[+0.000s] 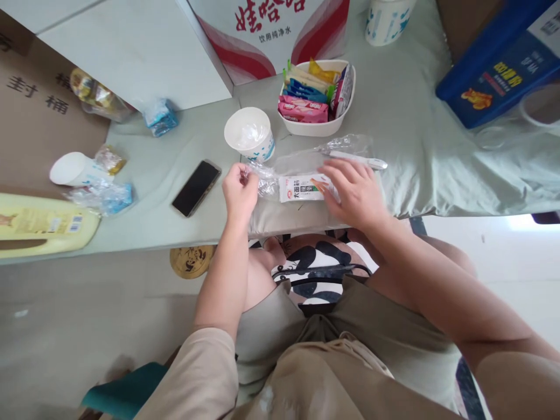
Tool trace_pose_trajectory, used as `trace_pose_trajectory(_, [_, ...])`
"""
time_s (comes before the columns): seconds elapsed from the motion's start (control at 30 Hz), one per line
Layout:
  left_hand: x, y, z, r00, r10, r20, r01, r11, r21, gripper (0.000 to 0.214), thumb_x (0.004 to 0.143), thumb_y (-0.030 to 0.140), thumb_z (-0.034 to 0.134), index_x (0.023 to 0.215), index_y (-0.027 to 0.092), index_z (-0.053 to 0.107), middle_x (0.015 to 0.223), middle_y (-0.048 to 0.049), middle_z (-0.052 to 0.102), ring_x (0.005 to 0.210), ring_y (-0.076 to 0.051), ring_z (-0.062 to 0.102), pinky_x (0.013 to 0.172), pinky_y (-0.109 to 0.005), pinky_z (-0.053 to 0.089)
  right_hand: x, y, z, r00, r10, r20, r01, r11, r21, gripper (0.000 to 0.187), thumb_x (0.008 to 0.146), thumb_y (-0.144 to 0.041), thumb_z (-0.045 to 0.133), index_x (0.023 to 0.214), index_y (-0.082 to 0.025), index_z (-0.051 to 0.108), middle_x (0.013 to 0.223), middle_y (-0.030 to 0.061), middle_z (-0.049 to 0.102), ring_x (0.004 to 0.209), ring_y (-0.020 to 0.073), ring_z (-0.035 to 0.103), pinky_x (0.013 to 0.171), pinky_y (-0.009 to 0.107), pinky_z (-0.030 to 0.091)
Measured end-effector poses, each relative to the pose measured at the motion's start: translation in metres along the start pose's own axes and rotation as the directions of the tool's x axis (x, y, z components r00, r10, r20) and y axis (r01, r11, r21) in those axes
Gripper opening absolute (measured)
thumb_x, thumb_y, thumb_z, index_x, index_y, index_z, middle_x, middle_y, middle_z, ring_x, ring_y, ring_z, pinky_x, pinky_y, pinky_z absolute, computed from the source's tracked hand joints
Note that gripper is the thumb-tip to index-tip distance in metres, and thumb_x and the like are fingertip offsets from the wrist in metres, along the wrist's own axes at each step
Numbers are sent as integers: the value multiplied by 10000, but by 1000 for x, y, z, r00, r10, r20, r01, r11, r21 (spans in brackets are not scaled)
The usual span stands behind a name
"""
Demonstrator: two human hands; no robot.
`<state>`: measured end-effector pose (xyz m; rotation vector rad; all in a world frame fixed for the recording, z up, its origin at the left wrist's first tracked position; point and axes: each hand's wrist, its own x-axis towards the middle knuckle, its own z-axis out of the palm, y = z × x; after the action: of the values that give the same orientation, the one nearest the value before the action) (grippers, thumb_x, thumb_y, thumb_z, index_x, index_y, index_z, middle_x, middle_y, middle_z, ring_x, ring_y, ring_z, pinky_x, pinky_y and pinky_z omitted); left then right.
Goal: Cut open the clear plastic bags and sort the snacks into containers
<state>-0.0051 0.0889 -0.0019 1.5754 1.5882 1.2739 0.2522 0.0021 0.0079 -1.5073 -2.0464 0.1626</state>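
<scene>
My left hand [240, 189] is closed in a pinch on crinkled clear plastic wrap [268, 179]. Beside it lies a white snack packet [301, 188] with dark printing and a small red logo. My right hand [356, 189] rests over the packet's right end, its fingers stretched out and not wrapped round it. Behind those fingers is a slim white tool [370, 161], partly covered; its kind is unclear. More clear film [350, 142] spreads beyond it. A white paper cup [249, 131] with clear plastic inside stands behind my left hand.
A white tub [317, 127] holds several wrapped snacks. A phone [196, 188] lies left of my left hand, with a tipped paper cup [70, 169] farther left. A blue container [490, 76] stands at right, a yellow jug [56, 224] lies at left, and a printed box [280, 38] stands behind.
</scene>
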Motion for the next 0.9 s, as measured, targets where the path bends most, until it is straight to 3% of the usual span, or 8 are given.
trace_pose_trajectory(0.13, [-1,0,0,996,-78,33,80,996,-49,145,787,121,604,734,221,513,595,60,475,521,-102,463,522,-235,350,4,7,10,997,82,6,-82,994,-75,324,949,-296,532,1257,-254,623,1160,136,696,1276,376,515,1051,553,362])
trace_pose_trajectory(0.3, [-2,10,-2,978,-208,29,210,966,-152,194,832,192,626,688,214,498,540,58,456,464,-90,451,475,-226,347,2,9,2,990,-110,86,110,994,11,215,953,-225,499,936,-255,711,892,81,686,913,263,604,891,440,427])
trace_pose_trajectory(0.43, [-1,16,-4,959,-282,34,282,933,-225,230,840,246,637,672,214,483,517,60,426,430,-82,409,431,-223,287,-8,-1,-5,894,-366,258,327,927,184,219,915,-203,518,980,-231,725,1074,88,727,875,215,645,795,370,426])
trace_pose_trajectory(0.5, [0,15,-4,951,-307,38,306,918,-253,239,834,271,649,679,216,476,519,62,413,426,-78,387,421,-224,260,-12,-5,-7,852,-393,346,333,916,222,255,936,-243,509,1076,-220,721,1025,87,745,797,197,644,737,343,417])
trace_pose_trajectory(0.57, [1,13,-4,950,-309,46,310,915,-258,270,835,305,666,680,218,464,528,62,399,435,-77,382,425,-229,259,-14,-8,-9,840,-343,421,284,938,197,335,974,-284,464,1200,-212,700,821,61,731,659,185,598,651,324,379])
trace_pose_trajectory(0.63, [1,12,-4,956,-288,52,292,925,-243,302,843,353,682,682,220,464,538,58,392,449,-83,389,436,-236,269,-14,-10,-10,842,-274,466,220,961,169,408,994,-282,416,1314,-210,660,686,28,690,573,177,554,597,312,343])
trace_pose_trajectory(0.73, [0,13,-5,964,-246,97,261,947,-187,333,839,451,710,709,220,510,565,48,421,481,-94,411,460,-243,296,-11,-11,-10,868,-199,456,144,978,153,446,975,-242,426,1369,-230,635,698,15,711,575,175,577,578,301,357])
trace_pose_trajectory(0.9, [-10,21,-15,896,-251,367,244,968,67,429,855,624,662,812,200,612,685,6,545,601,-118,496,566,-261,376,-1,-5,4,979,-90,181,82,996,46,345,947,-193,459,1115,-225,759,1089,102,772,934,263,676,777,394,504])
